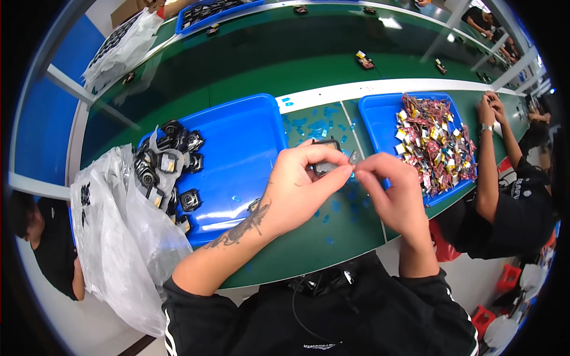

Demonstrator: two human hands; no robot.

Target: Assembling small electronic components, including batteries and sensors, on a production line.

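My left hand (300, 187) is closed around a small black device housing (325, 168), like a watch case, just above the green bench. Its thumb and forefinger grip the housing's right side, where a small greyish piece (354, 158) sticks up. At that edge my right hand (396, 185) pinches thumb and forefinger together; what lies between the fingertips is too small to make out. To the left, several black watch-like housings (190, 200) lie in a blue tray (249, 133). Right of my hands, another blue tray (375, 113) bears a heap of small red circuit boards (436, 145) with white and yellow parts.
Bits of blue film (317, 127) litter the bench between the trays. A crumpled plastic bag (113, 219) hangs over the left tray's edge. Beyond a white rail, a green conveyor belt (267, 65) carries scattered small assemblies (364, 60). A co-worker's hands (491, 110) are at the right.
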